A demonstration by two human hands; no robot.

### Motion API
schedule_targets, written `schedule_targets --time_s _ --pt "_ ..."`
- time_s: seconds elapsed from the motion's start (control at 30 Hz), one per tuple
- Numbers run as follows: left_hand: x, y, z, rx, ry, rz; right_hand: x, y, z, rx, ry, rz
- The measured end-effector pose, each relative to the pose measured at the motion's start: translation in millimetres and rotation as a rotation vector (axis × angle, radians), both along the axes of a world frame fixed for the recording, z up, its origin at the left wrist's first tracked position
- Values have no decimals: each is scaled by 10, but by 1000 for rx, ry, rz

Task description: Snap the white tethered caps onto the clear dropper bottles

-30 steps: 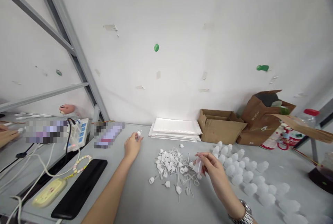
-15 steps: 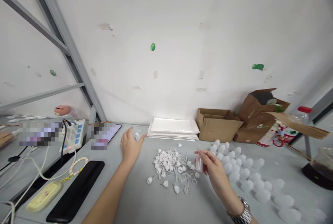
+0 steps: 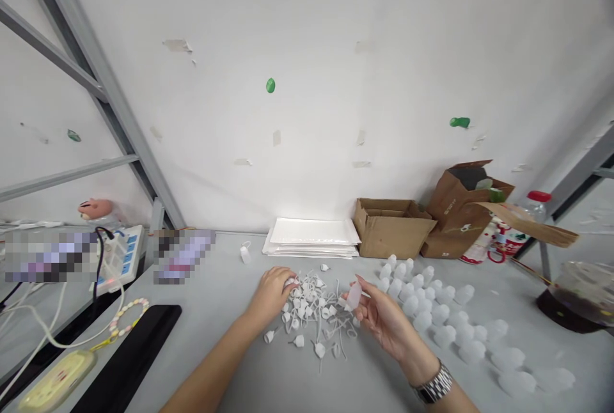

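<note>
A pile of small white caps with loop straps (image 3: 311,304) lies on the grey table in front of me. My left hand (image 3: 274,291) is at the pile's upper left edge, its fingertips drawn together on a white cap. To the right of the pile, my right hand (image 3: 384,320) holds a small translucent bottle (image 3: 354,296) between thumb and fingers. One capped bottle (image 3: 245,252) stands by itself at the back left. Many translucent bottles (image 3: 441,315) spread over the table to the right of my right hand.
White flat sheets (image 3: 311,234) are stacked by the wall, beside an open cardboard box (image 3: 393,234) and a brown paper bag (image 3: 455,215). A black pad (image 3: 129,362), phone (image 3: 185,258), power strip (image 3: 129,253) and cables are left. A dark container (image 3: 570,307) sits far right.
My left hand has left the capped bottle at the back and moved right and nearer, to the pile. The bottle in my right hand is now tilted. The view has shifted slightly.
</note>
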State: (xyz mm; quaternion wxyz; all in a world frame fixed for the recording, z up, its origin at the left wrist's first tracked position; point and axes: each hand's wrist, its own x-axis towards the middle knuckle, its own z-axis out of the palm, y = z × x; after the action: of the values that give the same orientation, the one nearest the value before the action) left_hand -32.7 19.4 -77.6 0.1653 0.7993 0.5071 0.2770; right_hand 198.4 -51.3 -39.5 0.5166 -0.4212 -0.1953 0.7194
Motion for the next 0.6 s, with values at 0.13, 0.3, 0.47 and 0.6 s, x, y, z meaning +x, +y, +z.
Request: schedule_targets --time_s 0.13,0.3,0.47,0.6 --pt "-11 17 16 -14 -42 39 15 -17 29 57 -22 -12" --pt "-15 25 76 -49 -132 64 -4 -46 42 60 -76 -8" --pt "-37 -1 136 -69 -207 110 -16 -33 29 33 -135 -4" --pt "4 -23 85 -85 -251 107 -24 -26 21 60 -141 6"
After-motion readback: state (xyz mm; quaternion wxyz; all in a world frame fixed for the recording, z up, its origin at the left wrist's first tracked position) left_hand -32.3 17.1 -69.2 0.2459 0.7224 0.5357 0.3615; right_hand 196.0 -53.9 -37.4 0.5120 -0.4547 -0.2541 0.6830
